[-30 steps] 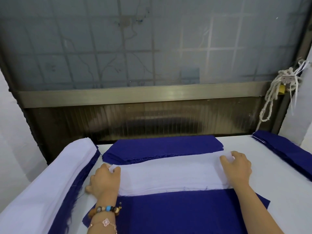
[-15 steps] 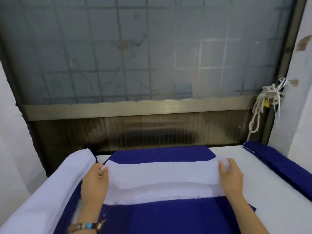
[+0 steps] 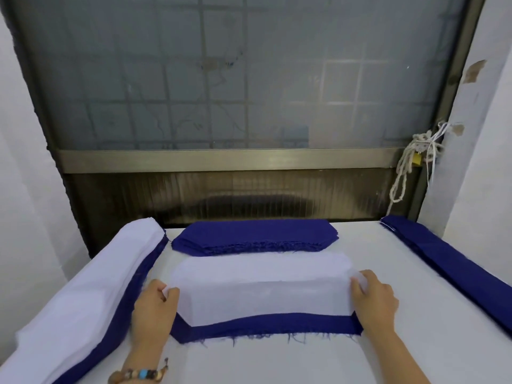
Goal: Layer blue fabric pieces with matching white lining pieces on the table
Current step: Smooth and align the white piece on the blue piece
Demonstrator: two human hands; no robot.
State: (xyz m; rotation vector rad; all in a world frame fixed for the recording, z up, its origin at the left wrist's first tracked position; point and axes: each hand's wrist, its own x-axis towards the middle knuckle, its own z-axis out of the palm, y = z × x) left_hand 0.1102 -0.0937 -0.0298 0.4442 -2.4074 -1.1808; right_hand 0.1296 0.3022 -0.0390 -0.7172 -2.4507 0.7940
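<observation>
Head view: left hand and right hand each pinched an end of the lining lying on the blue piece, whose near edge showed bare; the step probably needed the lining kept taut and its corners matched.

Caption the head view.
The left hand and right hand pinch a white lining piece over a blue fabric piece on the table.

I can read no text, label, brand, number or sign anywhere in my view. The one candidate is a small yellow object hanging in the knotted rope at the right of the frame, and it is too small for me to tell whether it carries any marking.
</observation>
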